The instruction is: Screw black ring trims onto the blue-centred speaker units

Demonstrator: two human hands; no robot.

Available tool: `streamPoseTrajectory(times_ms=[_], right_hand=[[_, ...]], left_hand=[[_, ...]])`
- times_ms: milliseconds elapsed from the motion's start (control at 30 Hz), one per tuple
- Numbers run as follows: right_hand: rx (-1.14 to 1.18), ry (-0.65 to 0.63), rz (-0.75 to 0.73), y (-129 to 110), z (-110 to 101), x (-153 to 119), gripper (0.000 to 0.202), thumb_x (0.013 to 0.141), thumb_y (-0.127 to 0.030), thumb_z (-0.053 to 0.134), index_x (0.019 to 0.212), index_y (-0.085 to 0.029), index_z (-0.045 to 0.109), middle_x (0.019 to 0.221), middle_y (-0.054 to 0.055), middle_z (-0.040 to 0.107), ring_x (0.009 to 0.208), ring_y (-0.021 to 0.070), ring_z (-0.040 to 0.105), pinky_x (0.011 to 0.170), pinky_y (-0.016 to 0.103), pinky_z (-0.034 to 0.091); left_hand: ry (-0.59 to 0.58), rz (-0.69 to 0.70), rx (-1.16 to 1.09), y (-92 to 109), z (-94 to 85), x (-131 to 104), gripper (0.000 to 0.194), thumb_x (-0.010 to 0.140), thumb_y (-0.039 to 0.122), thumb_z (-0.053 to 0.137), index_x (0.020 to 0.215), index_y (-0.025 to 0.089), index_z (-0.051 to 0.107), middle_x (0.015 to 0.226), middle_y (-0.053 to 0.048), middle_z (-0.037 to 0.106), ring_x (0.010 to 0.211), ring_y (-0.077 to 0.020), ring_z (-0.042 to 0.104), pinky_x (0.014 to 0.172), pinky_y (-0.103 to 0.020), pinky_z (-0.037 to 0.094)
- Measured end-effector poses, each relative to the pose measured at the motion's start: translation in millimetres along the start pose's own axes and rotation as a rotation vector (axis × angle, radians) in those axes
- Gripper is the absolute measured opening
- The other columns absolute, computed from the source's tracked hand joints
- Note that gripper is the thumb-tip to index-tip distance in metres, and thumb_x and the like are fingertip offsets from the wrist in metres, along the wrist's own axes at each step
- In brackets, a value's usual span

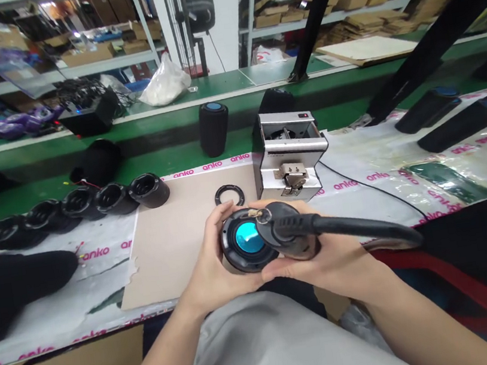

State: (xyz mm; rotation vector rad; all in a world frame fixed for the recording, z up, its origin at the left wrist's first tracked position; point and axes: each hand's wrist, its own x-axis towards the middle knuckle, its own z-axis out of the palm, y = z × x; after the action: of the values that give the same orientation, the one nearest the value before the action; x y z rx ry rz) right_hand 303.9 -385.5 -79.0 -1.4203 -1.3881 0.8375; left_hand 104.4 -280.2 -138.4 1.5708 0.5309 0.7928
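Observation:
A black cylindrical speaker point(248, 239) with a shiny blue disc in its end sits in my left hand point(209, 275), whose fingers and thumb wrap round its side. My right hand point(328, 270) is closed round an electric screwdriver point(295, 246), seen from its cable end. The thick black cable point(363, 229) runs off to the right. The screwdriver covers the right part of the speaker's end, so its tip is hidden. Just beyond lies a flat black ring point(240, 195) on a cardboard sheet point(188, 238).
A silver screw feeder point(295, 145) stands ahead. Several open black housings point(149, 191) line up at left, near black fabric pieces point(13, 287). A finished-looking speaker point(214, 129) stands on the green conveyor point(166, 148); more speakers point(466, 124) lie at right. A black post point(315, 15) rises behind.

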Motion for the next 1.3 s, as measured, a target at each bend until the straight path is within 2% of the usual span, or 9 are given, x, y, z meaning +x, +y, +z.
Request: streamPoseTrajectory(times_ms=[333,500,667,867,933,1033,1167,1233,1300], right_hand=[[0.018,0.051,0.067,1.1,6.8,-7.0,0.070,0.073,-0.043,0.103,0.134,-0.042,0.069,0.150,-0.004,0.066,0.141,0.0272,0.062,0.122,0.048,0.053],[0.050,0.093,0.249,0.1,8.2,-7.0,0.082,0.065,-0.038,0.106,0.138,-0.037,0.068,0.136,0.002,0.073,0.123,0.0290,0.072,0.105,0.045,0.066],[-0.044,0.138,0.163,-3.1,15.4,-7.6,0.077,0.065,-0.040,0.106,0.133,-0.031,0.070,0.134,0.006,0.074,0.127,0.0322,0.071,0.114,0.050,0.062],[0.183,0.064,0.195,-0.1,9.6,-6.0,0.081,0.067,-0.036,0.105,0.138,-0.032,0.069,0.141,0.005,0.071,0.131,0.0309,0.070,0.115,0.048,0.061],[0.245,0.006,0.219,-2.1,-3.4,-4.7,0.075,0.068,-0.032,0.105,0.135,-0.030,0.071,0.123,0.004,0.078,0.109,0.0276,0.078,0.097,0.042,0.068],[0.291,0.212,0.152,-8.2,-31.4,3.4,0.062,0.071,-0.036,0.103,0.123,-0.028,0.072,0.091,0.000,0.078,0.057,0.0172,0.068,0.055,0.032,0.058],[0.433,0.753,-0.265,-11.8,-63.0,32.5,0.057,0.078,-0.062,0.095,0.105,-0.027,0.059,0.084,-0.004,0.074,0.049,0.0138,0.060,0.051,0.031,0.053],[0.466,0.820,-0.354,-10.2,-70.2,51.0,0.057,0.078,-0.064,0.094,0.098,-0.028,0.055,0.062,-0.009,0.058,0.045,0.0130,0.051,0.049,0.030,0.053],[0.466,0.786,-0.381,-8.0,-72.3,67.9,0.051,0.080,-0.060,0.093,0.093,-0.028,0.055,0.057,-0.009,0.050,0.042,0.0124,0.045,0.044,0.029,0.046]], left_hand=[[-0.036,0.062,-0.072,5.9,9.3,1.8,0.112,0.067,0.027,0.103,0.160,0.033,0.041,0.159,-0.012,0.061,0.149,-0.0364,0.061,0.126,-0.051,0.052],[-0.068,0.086,-0.055,4.1,10.6,3.5,0.114,0.070,0.023,0.101,0.163,0.032,0.036,0.158,-0.014,0.062,0.146,-0.0378,0.064,0.124,-0.052,0.053],[-0.073,0.200,-0.120,-3.7,8.4,-0.2,0.129,0.071,0.023,0.101,0.171,0.039,0.020,0.162,-0.013,0.056,0.151,-0.0360,0.059,0.129,-0.053,0.047],[-0.072,0.221,-0.108,-6.9,7.7,0.0,0.126,0.056,0.036,0.111,0.163,0.043,0.045,0.163,-0.008,0.057,0.152,-0.0398,0.057,0.131,-0.054,0.044],[0.012,0.202,-0.066,-6.2,11.1,-1.9,0.109,0.063,0.040,0.108,0.157,0.040,0.052,0.159,-0.009,0.060,0.149,-0.0388,0.060,0.128,-0.054,0.047],[0.103,0.178,0.039,-4.0,15.5,-7.2,0.092,0.073,0.041,0.102,0.152,0.035,0.056,0.155,-0.010,0.062,0.145,-0.0361,0.063,0.122,-0.050,0.053],[0.168,0.214,0.092,-0.6,17.8,-7.1,0.086,0.073,0.039,0.100,0.149,0.028,0.060,0.149,-0.012,0.067,0.139,-0.0336,0.068,0.115,-0.043,0.058],[0.189,0.218,0.106,0.7,20.2,-0.8,0.082,0.075,0.037,0.099,0.146,0.026,0.061,0.143,-0.011,0.071,0.134,-0.0309,0.071,0.110,-0.039,0.061],[0.184,0.243,0.107,1.4,24.0,8.6,0.078,0.075,0.037,0.098,0.144,0.025,0.063,0.138,-0.010,0.074,0.129,-0.0289,0.074,0.106,-0.036,0.062]])
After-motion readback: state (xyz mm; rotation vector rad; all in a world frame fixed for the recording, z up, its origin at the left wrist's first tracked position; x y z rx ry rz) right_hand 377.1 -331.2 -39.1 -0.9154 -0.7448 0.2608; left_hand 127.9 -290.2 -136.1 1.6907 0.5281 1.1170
